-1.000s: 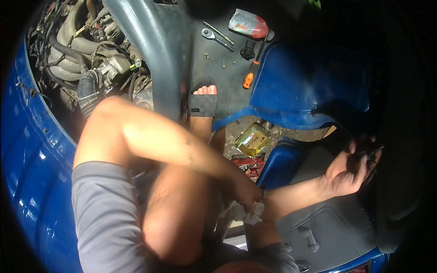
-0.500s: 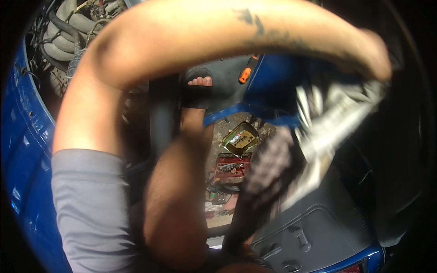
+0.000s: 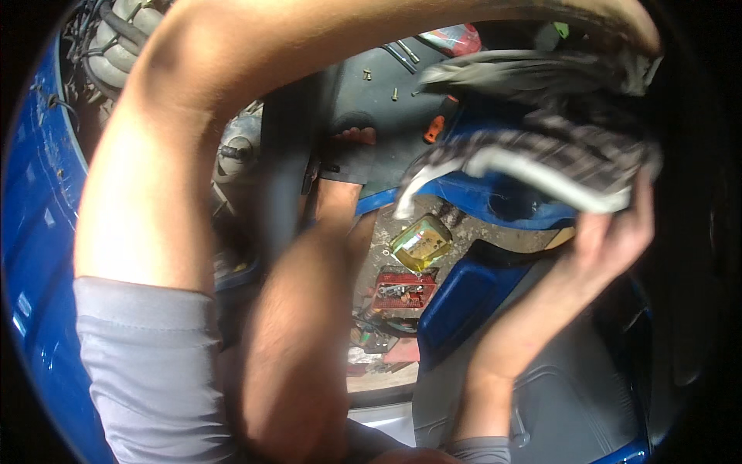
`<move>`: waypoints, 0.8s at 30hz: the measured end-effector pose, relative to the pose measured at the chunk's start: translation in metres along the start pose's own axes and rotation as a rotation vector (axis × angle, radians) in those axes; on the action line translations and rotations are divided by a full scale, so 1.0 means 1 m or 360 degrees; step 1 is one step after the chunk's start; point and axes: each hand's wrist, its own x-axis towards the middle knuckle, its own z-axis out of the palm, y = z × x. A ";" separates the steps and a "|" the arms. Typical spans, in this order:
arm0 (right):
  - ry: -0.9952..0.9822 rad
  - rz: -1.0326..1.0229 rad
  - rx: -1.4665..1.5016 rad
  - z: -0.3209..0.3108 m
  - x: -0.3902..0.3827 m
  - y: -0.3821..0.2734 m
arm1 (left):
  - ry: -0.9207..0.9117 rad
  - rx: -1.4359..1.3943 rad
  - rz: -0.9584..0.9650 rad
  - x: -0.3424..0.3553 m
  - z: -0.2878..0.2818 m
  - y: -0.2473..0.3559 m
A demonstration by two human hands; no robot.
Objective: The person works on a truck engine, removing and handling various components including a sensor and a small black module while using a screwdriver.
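Note:
My left hand (image 3: 638,35) is raised at the upper right, its fingers mostly hidden and blurred, closed on a crumpled grey cloth (image 3: 533,73). Below it my right hand (image 3: 618,232) grips a dark checked cloth with white edging (image 3: 564,158); I cannot tell whether both are one piece. The fabric hangs in the air over a blue panel (image 3: 518,209) and partly hides it.
An engine bay (image 3: 112,42) lies at left. A grey floor mat (image 3: 363,100) holds an orange screwdriver (image 3: 434,127), small bolts (image 3: 394,93) and my sandalled foot (image 3: 344,166). On the ground below sit a yellowish container (image 3: 421,243) and a red tool tray (image 3: 402,290).
My left hand has swept from the lower middle up to the far upper right with the cloth. The fabric now spreads higher, and my right forearm shows beneath it again.

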 end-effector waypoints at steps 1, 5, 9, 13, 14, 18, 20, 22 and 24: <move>0.0159 0.0014 0.0138 -0.003 0.022 -0.007 | 0.0000 0.0028 -0.0013 0.005 -0.003 -0.001; 0.0665 -0.0513 -0.0364 0.047 0.087 0.018 | 0.0023 0.0098 -0.0105 0.006 0.000 -0.017; 0.0480 0.0036 -0.0693 0.110 0.048 0.060 | 0.0114 0.0062 -0.0222 -0.022 0.012 -0.025; 0.0560 0.0482 -0.0294 0.100 -0.047 0.080 | 0.0585 -0.0678 -0.0073 -0.053 0.065 0.040; 0.0531 0.0398 0.0343 0.102 -0.075 0.085 | 0.0860 -0.0807 -0.0007 -0.077 0.088 0.057; 0.0305 0.0161 0.0945 0.139 -0.109 -0.044 | 0.0381 -0.1729 -0.0185 -0.168 0.081 0.068; 0.0129 -0.0222 0.0752 0.159 -0.109 -0.070 | 0.0861 -0.2033 -0.0220 -0.196 0.088 0.065; -0.0179 -0.0549 0.0484 0.172 -0.098 -0.091 | 0.1296 -0.2180 -0.0367 -0.226 0.090 0.059; -0.0406 -0.0701 0.0363 0.185 -0.092 -0.110 | 0.1753 -0.2515 -0.0462 -0.244 0.101 0.055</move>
